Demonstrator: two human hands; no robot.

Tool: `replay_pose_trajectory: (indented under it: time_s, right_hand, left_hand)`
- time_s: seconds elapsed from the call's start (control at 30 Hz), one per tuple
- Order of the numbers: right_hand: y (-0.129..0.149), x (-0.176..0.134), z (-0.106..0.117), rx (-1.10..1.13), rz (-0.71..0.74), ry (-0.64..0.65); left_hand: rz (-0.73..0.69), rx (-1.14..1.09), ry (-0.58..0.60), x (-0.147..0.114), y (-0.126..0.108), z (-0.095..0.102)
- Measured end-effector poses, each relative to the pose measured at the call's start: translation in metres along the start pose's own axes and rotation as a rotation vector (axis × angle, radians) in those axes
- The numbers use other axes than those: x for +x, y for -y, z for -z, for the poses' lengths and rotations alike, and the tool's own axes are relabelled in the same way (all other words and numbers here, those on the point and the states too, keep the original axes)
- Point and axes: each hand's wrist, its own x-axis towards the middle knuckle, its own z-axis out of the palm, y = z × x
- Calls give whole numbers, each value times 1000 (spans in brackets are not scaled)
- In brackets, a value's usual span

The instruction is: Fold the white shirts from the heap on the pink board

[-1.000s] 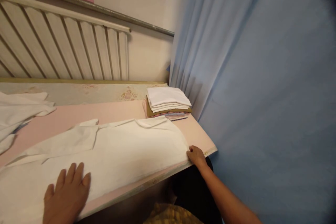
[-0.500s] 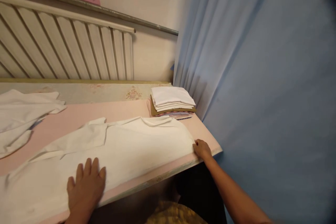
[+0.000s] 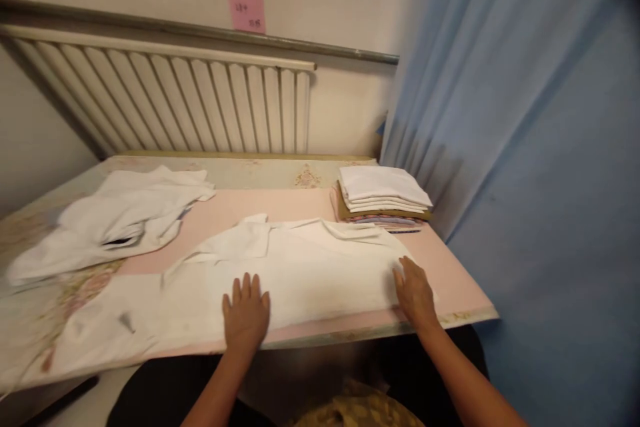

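Observation:
A white shirt [image 3: 320, 280] lies spread along the front of the table, one short sleeve folded over its body. My left hand [image 3: 246, 312] rests flat on the cloth near the front edge, its fingers spread. At the shirt's right end, my right hand [image 3: 416, 290] is over the hem with its fingers apart and slightly bent. Whether the right fingertips touch the cloth is hard to tell. Neither hand grips anything.
A stack of folded clothes [image 3: 383, 193], white on top, sits at the back right. A loose heap of white garments [image 3: 125, 213] lies at the left. Behind the table [image 3: 465, 273] is a radiator [image 3: 200, 100]; a blue curtain [image 3: 540, 167] hangs at the right.
My view has swung left, bringing the whole white heap into sight. My right hand has let go of the shirt's end and opened. The left hand stays flat on the cloth.

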Motion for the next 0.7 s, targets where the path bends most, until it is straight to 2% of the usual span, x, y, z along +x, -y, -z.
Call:
replay_pose_trajectory:
  time_s: [0.17,0.27,0.33,0.5,0.6,0.7]
  right_hand:
    - [100,-14,-50,200,400,174]
    - [131,-24,-65,196,518,281]
    - [136,-27,-70,181,535,312]
    - [129,-29,-78,162,565,301]
    - [128,-29,-80,164,572,287]
    - [129,-29,-79,167,570,276]
  left_hand:
    - [-41,-44,-11,-2,9,-2]
    - [-124,-59,11,-1,28,-4]
    - [-171,-51,18,1,45,-5]
    - [-246,-17,12,7,91,-6]
    - [-303,-25,-1,8,110,-6]
    - [-294,-38,-25,6,123,-7]
